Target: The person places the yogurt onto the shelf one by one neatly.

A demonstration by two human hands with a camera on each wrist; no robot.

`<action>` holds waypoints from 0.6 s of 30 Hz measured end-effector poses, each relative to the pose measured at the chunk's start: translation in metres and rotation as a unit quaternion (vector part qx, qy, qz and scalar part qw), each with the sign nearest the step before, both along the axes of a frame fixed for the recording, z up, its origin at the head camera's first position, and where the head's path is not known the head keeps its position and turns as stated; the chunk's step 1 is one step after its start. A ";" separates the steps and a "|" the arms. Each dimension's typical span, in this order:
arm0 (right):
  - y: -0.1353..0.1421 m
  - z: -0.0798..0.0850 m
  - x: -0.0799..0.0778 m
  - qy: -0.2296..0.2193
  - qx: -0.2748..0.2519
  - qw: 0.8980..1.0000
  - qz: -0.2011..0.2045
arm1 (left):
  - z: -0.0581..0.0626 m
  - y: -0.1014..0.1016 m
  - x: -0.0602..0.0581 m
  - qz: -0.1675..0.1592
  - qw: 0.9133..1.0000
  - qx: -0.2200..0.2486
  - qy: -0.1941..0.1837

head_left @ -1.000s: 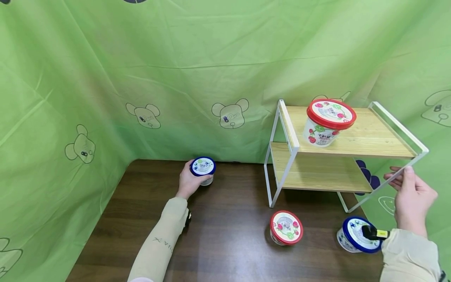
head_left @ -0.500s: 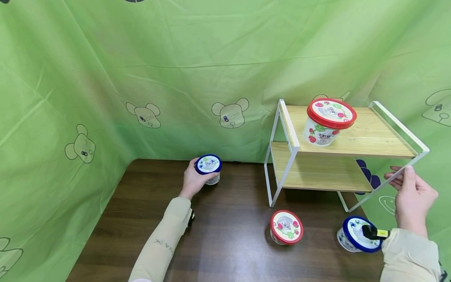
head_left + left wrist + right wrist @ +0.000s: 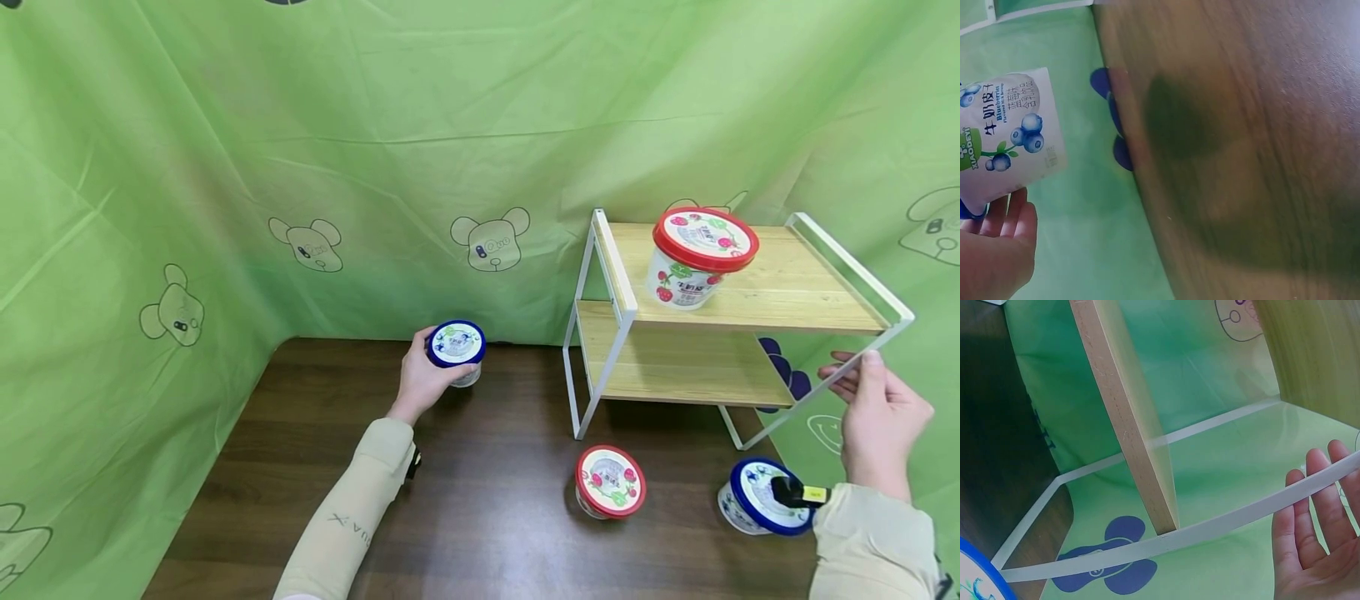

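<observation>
My left hand [image 3: 422, 382] grips a small blue-lidded blueberry yogurt cup [image 3: 456, 350] and holds it lifted above the back of the dark wooden table [image 3: 480, 500]. The left wrist view shows the cup [image 3: 1004, 134] off the table with my fingers [image 3: 1004, 219] round it. My right hand [image 3: 873, 408] is open, its straight fingers [image 3: 1325, 506] against the white metal frame at the right end of a two-tier wooden shelf rack [image 3: 720, 321]. A large red-lidded strawberry tub [image 3: 699, 258] stands on the rack's top shelf.
A red-lidded cup [image 3: 609, 483] sits on the table in front of the rack. A blue-lidded cup [image 3: 761, 497] stands by my right sleeve. Green printed cloth [image 3: 300, 167] walls in the back and both sides. The rack's lower shelf holds nothing.
My left hand has lifted the blue-lidded cup off the table and carried it rightwards towards the rack. My right hand has stayed at the rack's frame.
</observation>
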State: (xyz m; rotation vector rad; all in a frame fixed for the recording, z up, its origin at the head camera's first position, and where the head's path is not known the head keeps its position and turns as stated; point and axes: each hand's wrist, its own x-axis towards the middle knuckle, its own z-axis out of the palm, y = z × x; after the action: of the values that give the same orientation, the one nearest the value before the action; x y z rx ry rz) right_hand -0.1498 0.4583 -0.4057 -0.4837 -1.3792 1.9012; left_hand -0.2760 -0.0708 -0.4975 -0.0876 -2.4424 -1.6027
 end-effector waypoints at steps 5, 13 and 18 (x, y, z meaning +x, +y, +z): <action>-0.001 0.000 0.000 0.005 0.002 1.000 0.000 | 0.006 0.006 0.002 -0.011 1.000 0.001 0.011; 0.000 -0.001 0.000 0.006 0.010 1.000 -0.001 | 0.018 0.016 0.010 -0.035 0.999 0.011 0.019; 0.001 -0.002 0.000 0.004 0.011 1.000 0.000 | 0.019 0.020 0.014 -0.043 0.999 0.003 0.015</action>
State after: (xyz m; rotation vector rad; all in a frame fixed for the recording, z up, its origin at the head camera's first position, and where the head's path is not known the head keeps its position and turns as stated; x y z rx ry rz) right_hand -0.1502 0.4590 -0.4079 -0.4637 -1.3934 1.8832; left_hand -0.2621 -0.0506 -0.4784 -0.2176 -2.4417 -1.6301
